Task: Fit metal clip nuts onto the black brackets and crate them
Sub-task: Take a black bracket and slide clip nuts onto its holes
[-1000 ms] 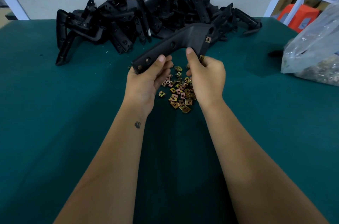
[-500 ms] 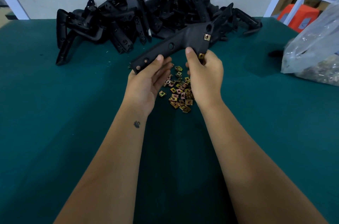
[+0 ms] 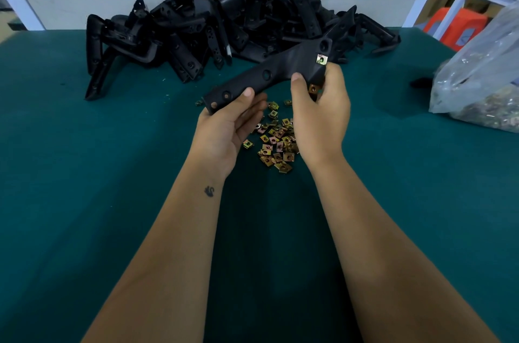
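Note:
A long black bracket [image 3: 269, 72] is held above the green table. My left hand [image 3: 224, 129] holds its near-left end, thumb on top. My right hand [image 3: 320, 115] grips its right end, thumb pressed on the bracket's edge. One brass clip nut [image 3: 321, 59] sits fitted near the bracket's upper right end. A second clip nut [image 3: 313, 88] shows at the bracket's lower end, between my right fingers. Several loose clip nuts [image 3: 276, 143] lie in a small heap on the table under my hands.
A big heap of black brackets [image 3: 224, 22] lies at the table's far edge. A clear plastic bag [image 3: 483, 75] of metal parts sits at the right. An orange stool [image 3: 455, 25] and a white frame stand beyond the green table [image 3: 84, 202].
The bracket has risen a little and tilted, so the fitted clip nut faces the camera more. My left fingers have loosened under the bracket's end. A second nut now shows by my right fingers.

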Available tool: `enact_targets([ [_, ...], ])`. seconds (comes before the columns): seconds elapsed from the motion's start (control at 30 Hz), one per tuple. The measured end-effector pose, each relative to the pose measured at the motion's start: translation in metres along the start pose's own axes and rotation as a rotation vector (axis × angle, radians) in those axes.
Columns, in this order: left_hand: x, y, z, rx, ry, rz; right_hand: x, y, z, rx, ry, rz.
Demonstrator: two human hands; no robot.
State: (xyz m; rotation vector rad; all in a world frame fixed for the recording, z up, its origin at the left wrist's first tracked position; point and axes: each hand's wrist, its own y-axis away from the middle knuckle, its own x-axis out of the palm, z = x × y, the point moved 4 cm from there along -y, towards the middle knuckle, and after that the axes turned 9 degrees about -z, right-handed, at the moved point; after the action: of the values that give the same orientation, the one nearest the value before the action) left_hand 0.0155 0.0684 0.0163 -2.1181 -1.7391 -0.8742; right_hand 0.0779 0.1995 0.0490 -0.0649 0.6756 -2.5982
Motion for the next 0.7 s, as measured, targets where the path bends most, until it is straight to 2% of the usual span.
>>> enact_targets([
  [0.13,-0.001,0.001,-0.003,0.015,-0.034,-0.017,0.002,0.001,-0.006,-0.002,0.066,0.03],
  [0.27,-0.003,0.0,-0.004,0.051,-0.104,-0.062,0.005,0.001,-0.011,0.096,-0.012,0.068],
  [0.5,-0.004,-0.004,0.0,0.141,-0.355,-0.253,0.002,-0.002,-0.02,0.27,-0.128,-0.004],
  [0.7,0.004,0.006,-0.009,0.539,-0.764,-0.239,-0.013,0.003,-0.023,0.313,-0.153,-0.115],
])
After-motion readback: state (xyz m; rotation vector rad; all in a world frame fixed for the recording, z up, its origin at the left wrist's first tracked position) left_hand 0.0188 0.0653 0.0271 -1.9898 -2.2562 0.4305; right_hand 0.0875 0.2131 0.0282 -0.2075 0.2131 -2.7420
